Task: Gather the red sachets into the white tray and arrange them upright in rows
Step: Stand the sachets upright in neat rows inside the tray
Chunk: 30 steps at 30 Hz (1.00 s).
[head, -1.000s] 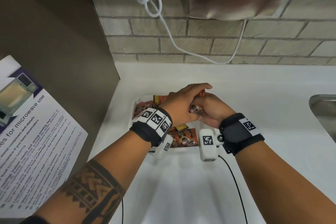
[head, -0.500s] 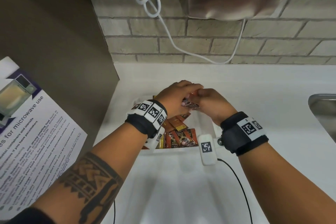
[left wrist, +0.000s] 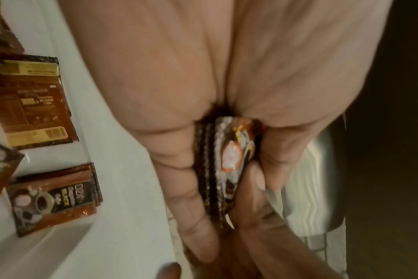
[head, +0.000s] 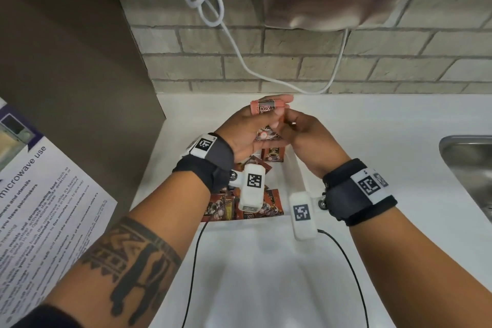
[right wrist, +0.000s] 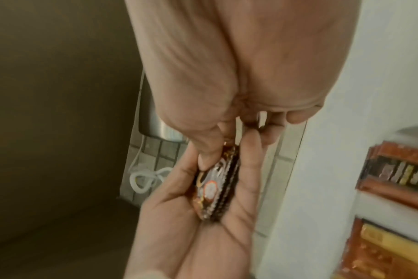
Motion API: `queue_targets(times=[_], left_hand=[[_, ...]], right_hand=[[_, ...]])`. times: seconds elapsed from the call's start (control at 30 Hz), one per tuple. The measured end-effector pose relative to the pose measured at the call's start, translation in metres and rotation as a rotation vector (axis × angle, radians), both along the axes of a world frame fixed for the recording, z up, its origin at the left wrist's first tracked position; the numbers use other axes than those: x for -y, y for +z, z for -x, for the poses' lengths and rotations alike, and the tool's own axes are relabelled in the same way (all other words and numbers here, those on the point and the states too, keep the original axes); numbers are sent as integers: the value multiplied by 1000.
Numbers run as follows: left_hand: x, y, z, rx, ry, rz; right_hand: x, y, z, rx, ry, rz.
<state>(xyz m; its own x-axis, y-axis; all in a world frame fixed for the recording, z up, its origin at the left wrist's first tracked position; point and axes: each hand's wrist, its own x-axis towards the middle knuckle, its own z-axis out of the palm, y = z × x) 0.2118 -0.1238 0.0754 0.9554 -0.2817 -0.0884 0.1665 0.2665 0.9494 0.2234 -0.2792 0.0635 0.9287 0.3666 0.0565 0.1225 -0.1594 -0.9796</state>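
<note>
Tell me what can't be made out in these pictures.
- Number of sachets in the held stack: both wrist views blurred, fingers cover it.
- Whether tray sachets stand in rows: head view, left hand, right hand and wrist cameras cover them.
- Sink: cut off at right edge.

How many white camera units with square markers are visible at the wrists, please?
2: left camera unit under the left wrist, over the tray's sachets; right camera unit beside the right wrist, over the countertop.
</note>
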Motion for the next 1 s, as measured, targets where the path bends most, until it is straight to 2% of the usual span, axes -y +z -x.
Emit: queue_targets(times=[0.07,0.13,0.23,0.3,0.43,0.6,0.7,0.8,0.87,0.93,1.0], left_hand=[[-2,-5,0,40,2,-61],[-4,-9,1,65,32,-109],[-14,-13,0,46,124,-133],[-24,-17,-1,15,182,-152],[-41,-28,-1,-57,231,-180],[-55,-37,6,-117,245,-224],[-63,-40,9,-128,245,-246],[-71,-43,11,-137,241,-273],[-75,-44,12,-139,235,-287],[-78,-45,12,-141,229,-302],[-80,-45,13,-142,218,-313]], right_hand=[[3,-3,-1,53,-100,131],[4,-8,1,61,-187,139],[0,-25,0,-103,-283,24],[-4,-35,-5,-226,-306,99],[-25,-60,-18,-347,-58,620],[-53,-85,-27,-265,52,1034],[-60,-91,-31,-245,1,1084],[-65,-92,-33,-138,117,1303],[-68,-92,-35,-97,167,1371],[-70,-91,-38,-87,194,1431],[-71,-90,-40,-152,189,1423]])
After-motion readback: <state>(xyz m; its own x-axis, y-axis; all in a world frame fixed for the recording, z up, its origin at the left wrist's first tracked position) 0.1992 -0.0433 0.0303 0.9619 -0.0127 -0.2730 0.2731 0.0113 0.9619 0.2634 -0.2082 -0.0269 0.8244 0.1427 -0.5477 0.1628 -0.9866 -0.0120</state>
